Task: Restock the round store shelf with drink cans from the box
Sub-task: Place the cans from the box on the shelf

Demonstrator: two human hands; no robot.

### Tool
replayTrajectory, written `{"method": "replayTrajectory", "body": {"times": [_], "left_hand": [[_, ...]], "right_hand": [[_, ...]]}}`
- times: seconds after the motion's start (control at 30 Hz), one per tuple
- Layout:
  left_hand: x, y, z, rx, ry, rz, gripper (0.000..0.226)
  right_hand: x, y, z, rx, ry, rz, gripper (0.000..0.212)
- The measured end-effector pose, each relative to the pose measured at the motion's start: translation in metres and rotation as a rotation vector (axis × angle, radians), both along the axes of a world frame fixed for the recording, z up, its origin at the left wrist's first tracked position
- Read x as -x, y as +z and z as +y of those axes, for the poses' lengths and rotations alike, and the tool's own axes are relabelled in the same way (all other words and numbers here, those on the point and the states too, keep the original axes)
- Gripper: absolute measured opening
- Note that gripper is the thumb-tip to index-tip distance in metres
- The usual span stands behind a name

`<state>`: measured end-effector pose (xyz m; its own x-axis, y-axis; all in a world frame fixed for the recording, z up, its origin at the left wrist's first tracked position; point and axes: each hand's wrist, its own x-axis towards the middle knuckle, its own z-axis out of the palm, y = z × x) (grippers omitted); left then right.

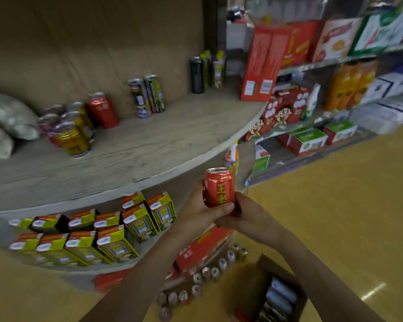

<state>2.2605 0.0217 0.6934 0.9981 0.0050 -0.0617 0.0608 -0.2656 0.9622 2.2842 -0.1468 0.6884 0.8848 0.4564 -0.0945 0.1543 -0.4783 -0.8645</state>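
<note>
Holding a red can [219,189] upright near the round shelf [149,147].
Gripping it with left hand [196,211], thumb curled across the front; clasping its base with right hand [251,220], fingers wrapped.

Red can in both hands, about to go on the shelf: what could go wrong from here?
1. The left hand and right hand hold only the lower half of the red can; it might slip during a handover and drop onto the loose cans on the floor.
2. The gold cans on the round shelf stand tightly clustered; pushing this can in beside them could topple one.
</note>
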Motion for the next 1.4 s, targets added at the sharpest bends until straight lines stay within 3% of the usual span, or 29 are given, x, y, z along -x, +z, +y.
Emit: {"method": "replayTrajectory", "body": {"times": [0.1,0.47,0.63,0.9,1.03,1.4], "left_hand": [[0.001,0.019,0.017,0.001,0.065,-0.049,0.063],[0.005,0.055,0.101,-0.055,0.264,-0.11,0.088],[-0.006,0.058,0.142,-0.068,0.298,-0.112,0.076],[-0.039,0.047,0.203,-0.05,0.323,-0.117,0.066],[-0.053,0.036,0.231,-0.031,0.316,-0.119,0.072],[-0.089,0.03,0.271,-0.068,0.305,-0.171,0.084]], "right_hand": [[-0.007,0.022,0.019,-0.016,0.067,-0.061,0.044],[-0.033,0.062,0.11,0.024,0.239,-0.162,0.033],[-0.049,0.063,0.157,0.04,0.258,-0.17,0.066],[-0.08,0.053,0.225,0.082,0.228,-0.213,0.082],[-0.091,0.046,0.255,0.086,0.189,-0.223,0.068],[-0.12,0.037,0.303,0.088,0.094,-0.329,0.062]]}}
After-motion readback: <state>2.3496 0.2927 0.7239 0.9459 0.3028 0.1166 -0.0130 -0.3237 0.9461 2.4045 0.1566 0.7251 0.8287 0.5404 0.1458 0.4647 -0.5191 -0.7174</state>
